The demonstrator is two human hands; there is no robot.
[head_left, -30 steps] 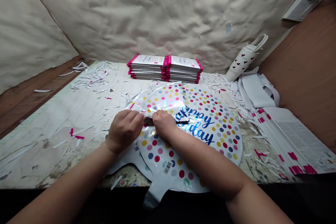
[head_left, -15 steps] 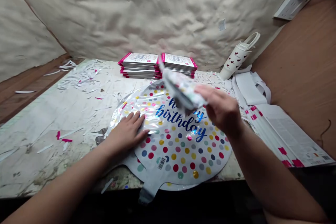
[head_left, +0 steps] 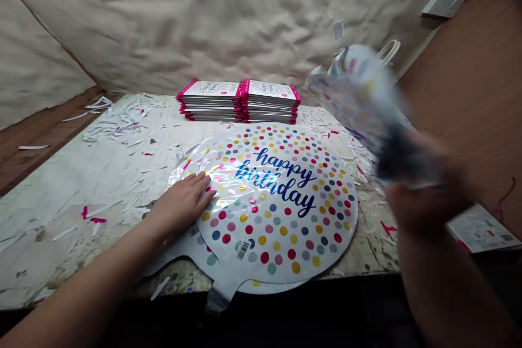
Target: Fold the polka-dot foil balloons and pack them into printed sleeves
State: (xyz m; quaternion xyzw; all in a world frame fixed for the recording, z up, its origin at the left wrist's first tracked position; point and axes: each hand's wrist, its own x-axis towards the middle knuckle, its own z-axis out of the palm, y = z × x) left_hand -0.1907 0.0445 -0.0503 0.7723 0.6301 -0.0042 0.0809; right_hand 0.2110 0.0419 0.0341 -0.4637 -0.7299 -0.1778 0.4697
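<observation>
In the head view, the right hand point(head_left: 428, 201), curled around a blurred, folded, dotted foil piece point(head_left: 354, 98), has swung rightward, uncovering blue lettering point(head_left: 281, 185) on the round white dotted foil balloon point(head_left: 277, 228) flat on the pale, scrap-strewn worktable point(head_left: 122, 168); the left hand point(head_left: 183, 204) rests outstretched on its left edge, gripping nothing.

dim corners, glare on the foil balloon point(head_left: 281, 212), motion blur (right fingers point(head_left: 402, 202) smeared), stretched edges
</observation>
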